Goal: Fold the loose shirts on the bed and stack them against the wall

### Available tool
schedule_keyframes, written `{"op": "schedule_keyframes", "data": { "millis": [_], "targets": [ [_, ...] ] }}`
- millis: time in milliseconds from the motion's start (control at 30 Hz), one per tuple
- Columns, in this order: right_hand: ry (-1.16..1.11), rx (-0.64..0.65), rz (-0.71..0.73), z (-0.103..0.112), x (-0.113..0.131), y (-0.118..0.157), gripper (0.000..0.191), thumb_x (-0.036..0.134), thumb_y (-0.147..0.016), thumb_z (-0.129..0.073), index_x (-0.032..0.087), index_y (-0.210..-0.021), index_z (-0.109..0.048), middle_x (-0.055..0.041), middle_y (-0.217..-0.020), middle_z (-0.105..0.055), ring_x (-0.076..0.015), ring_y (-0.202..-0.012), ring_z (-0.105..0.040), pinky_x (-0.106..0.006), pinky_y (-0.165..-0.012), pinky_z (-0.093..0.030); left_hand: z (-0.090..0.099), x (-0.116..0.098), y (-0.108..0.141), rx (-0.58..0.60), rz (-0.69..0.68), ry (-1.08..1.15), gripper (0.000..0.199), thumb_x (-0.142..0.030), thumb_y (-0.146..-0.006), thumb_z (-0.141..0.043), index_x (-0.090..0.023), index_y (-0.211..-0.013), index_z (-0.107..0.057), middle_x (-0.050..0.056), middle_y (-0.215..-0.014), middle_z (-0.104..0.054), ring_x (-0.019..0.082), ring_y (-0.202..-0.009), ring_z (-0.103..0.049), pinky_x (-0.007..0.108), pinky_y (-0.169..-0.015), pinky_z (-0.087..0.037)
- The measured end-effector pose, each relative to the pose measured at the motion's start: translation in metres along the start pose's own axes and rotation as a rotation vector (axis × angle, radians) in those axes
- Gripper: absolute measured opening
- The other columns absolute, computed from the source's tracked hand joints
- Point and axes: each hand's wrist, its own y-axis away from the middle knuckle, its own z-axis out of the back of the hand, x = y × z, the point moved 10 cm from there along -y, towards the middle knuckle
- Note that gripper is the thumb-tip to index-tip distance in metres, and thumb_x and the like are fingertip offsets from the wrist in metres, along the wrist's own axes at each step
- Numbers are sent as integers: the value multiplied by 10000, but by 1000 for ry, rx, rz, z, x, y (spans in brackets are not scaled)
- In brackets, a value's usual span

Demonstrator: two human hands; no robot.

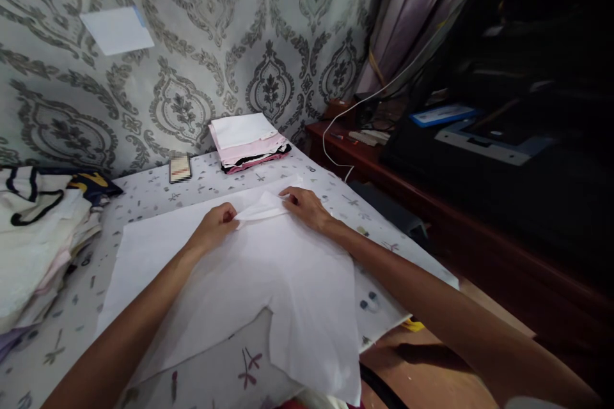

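A white cloth garment [230, 294] lies spread over the patterned bed sheet, its lower part split into two flaps like trouser legs. At its far edge, my left hand [219, 222] is closed, pinching a raised fold of the cloth between thumb and fingers. To the right, my right hand [304, 206] grips the same raised edge with curled fingers. The fabric between the two hands is bunched and lifted slightly. Beyond it, against the wall, sits a neat stack of folded white, pink and black clothes [247, 139].
A heap of clothes [38, 243] lies on the left. A phone-like object [180, 168] rests near the wall. Along the right side runs a red-brown wooden cabinet [432, 204] with a white cable [330, 124] hanging over it. The patterned sheet [422, 262] ends at the right edge.
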Motion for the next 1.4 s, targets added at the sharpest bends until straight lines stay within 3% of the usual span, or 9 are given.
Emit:
{"op": "schedule_keyframes", "data": {
  "millis": [200,433,600,767,900,1000,1100,1267,1400],
  "targets": [
    [27,41,-59,0,6,-1,292,362,-909,-554,195,-1113,-680,-22,-828,-659,-165,-748,-567,-286,-699,-403,-4,-14,12,-56,-101,-186,406,-272,-760,-556,-239,-1163,-524,-41,-801,-590,154,-688,-518,269,-638,-372],
    [52,70,-69,-2,9,-3,116,208,-828,-552,197,-742,-630,-23,-778,-658,-158,-725,-558,-272,-630,-363,0,-28,18,-113,-85,-230,124,-165,-739,-505,-219,-844,-546,-38,-750,-539,137,-631,-453,253,-600,-322],
    [-16,69,-32,-1,7,-4,147,241,-837,-535,195,-717,-606,0,-717,-622,-145,-685,-537,-265,-631,-369,5,-38,14,-134,-207,-187,151,-140,-745,-479,-216,-866,-530,-25,-870,-593,119,-592,-413,253,-612,-358],
    [80,49,-78,-1,9,-4,113,189,-802,-548,200,-699,-593,-23,-762,-642,-160,-711,-546,-278,-613,-352,-10,-31,21,-15,-246,-459,361,-56,-741,-427,-243,-1014,-570,15,-928,-594,186,-819,-558,298,-748,-421],
    [155,27,-71,-2,9,-2,206,130,-792,-550,205,-947,-664,-49,-883,-677,-197,-816,-594,-296,-688,-418,-11,-28,25,1,-198,-625,434,-59,-779,-432,-233,-1156,-557,62,-977,-605,235,-894,-589,372,-796,-462],
    [173,-35,3,0,18,0,336,142,-857,-508,192,-1159,-648,-97,-1044,-686,-242,-993,-616,-351,-827,-480,-11,-52,29,-101,-349,-701,476,-99,-822,-456,-195,-1285,-507,126,-1174,-593,287,-1102,-561,447,-910,-469],
    [173,-51,247,-8,44,7,400,198,-953,-421,184,-1313,-594,-141,-1344,-607,-270,-1283,-519,-442,-1048,-431,-24,-67,33,-152,-515,-675,521,-266,-970,-410,-188,-1479,-332,166,-1534,-388,297,-1422,-364,497,-1122,-353],
    [234,253,385,-54,53,18,604,453,-1017,-403,141,-1534,-376,-171,-1617,-324,-286,-1519,-239,-526,-1230,-176,-67,-28,24,53,-454,-748,725,-585,-1010,-293,-166,-1588,-166,178,-1655,-224,295,-1547,-143,529,-1234,-147],
    [297,296,358,-62,47,21,672,515,-1019,-383,124,-1561,-322,-177,-1634,-266,-271,-1534,-194,-512,-1246,-128,-75,-13,21,77,-436,-807,760,-614,-1004,-284,-130,-1585,-209,202,-1644,-224,307,-1545,-141,555,-1229,-151]
  ]
}}
